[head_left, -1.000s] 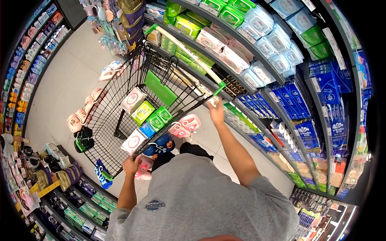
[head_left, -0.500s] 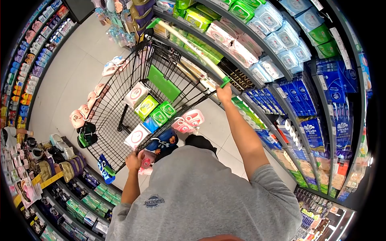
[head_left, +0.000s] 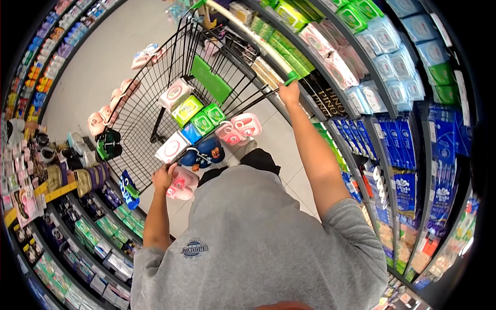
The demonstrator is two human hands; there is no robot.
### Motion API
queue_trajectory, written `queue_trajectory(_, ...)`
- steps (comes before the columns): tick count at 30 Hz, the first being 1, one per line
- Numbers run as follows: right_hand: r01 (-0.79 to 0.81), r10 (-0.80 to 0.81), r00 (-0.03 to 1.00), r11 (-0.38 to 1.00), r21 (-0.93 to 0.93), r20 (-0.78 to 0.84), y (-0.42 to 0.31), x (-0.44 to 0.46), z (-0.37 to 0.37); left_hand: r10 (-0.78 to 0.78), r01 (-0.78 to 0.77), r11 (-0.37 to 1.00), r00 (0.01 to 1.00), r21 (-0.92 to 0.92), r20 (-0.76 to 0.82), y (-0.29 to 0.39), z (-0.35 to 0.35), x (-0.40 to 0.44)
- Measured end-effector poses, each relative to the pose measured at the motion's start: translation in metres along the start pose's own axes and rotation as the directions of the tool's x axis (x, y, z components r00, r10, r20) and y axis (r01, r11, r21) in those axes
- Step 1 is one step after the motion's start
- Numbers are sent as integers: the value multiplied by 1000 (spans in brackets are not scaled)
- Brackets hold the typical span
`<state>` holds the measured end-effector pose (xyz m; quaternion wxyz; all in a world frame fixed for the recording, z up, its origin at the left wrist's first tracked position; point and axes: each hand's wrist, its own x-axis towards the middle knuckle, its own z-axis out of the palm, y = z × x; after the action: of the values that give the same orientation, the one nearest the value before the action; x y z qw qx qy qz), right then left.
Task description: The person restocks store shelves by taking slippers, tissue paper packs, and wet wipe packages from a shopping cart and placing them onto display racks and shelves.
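A black wire shopping cart stands at an angle in front of me. My right hand is closed round the cart at the green-capped end of its pale handle bar. On the cart's near rim, my left hand is closed round the wire. Inside lie a white-and-pink pack, a lime-green pack of wipes, green packs and another white pack. Pink slippers, dark blue slippers and more pink slippers hang along the near side.
Shelves of wipes and blue tissue packs rise close on my right. Lower shelves line the left, with hanging goods. Dark green slippers and a blue item hang on the cart's far left side. Pale tiled floor lies beyond.
The cart and my hands have shifted slightly up and left in view. The right shelves have slid outward and down. Both hands keep their hold on the cart.
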<state>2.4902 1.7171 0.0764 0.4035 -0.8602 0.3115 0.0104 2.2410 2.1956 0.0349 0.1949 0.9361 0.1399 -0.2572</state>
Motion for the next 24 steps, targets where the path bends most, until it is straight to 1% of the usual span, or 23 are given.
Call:
queue_trajectory(2,35,-36,999,999,14,14,-2,17,15,-27,27,1000,1000,-2,0,4,-7,7)
queue_trajectory(4,53,-53,997,999,-3,64,-10,31,25,-59,59,998,998,-5,14,2,-11,18)
queue_trajectory(6,79,-80,994,997,12,69,-20,41,37,-107,110,992,993,-60,50,-2,-12,34)
queue_trajectory(8,109,-111,991,994,28,68,-25,59,51,-126,133,979,990,-154,57,-1,-14,50)
queue_trajectory(9,166,-166,986,986,30,31,-26,69,61,-161,177,954,983,-244,84,1,-15,57)
queue_trajectory(10,222,-222,975,975,28,-7,-25,80,71,-181,192,935,981,-297,65,5,-19,64)
queue_trajectory(11,277,-276,960,961,22,-45,-30,86,79,-213,232,909,973,-347,91,15,-30,69)
queue_trajectory(12,258,-257,966,966,10,-30,-28,100,84,-236,269,879,963,-392,132,25,-31,86)
queue_trajectory(13,214,-216,976,975,52,36,-33,106,86,-241,268,866,964,-423,116,23,-30,94)
queue_trajectory(14,165,-173,980,982,88,102,-39,110,87,-237,283,839,959,-465,156,23,-31,101)
queue_trajectory(16,204,-222,970,965,164,101,-51,127,98,-230,267,859,964,-437,137,27,-34,111)
queue_trajectory(18,283,-305,949,937,205,85,-52,146,112,-265,288,848,957,-445,116,32,-36,118)
queue_trajectory(19,235,-252,963,958,163,96,-40,164,118,-250,290,850,957,-440,148,38,-20,157)
queue_trajectory(22,214,-236,960,965,150,153,-40,174,126,-272,338,807,941,-485,204,19,-2,176)
queue_trajectory(23,167,-218,957,954,250,192,-42,178,128,-311,363,813,932,-454,189,24,-3,178)
queue_trajectory(24,112,-200,951,932,344,234,-43,179,128,-366,415,790,910,-452,196,28,-4,176)
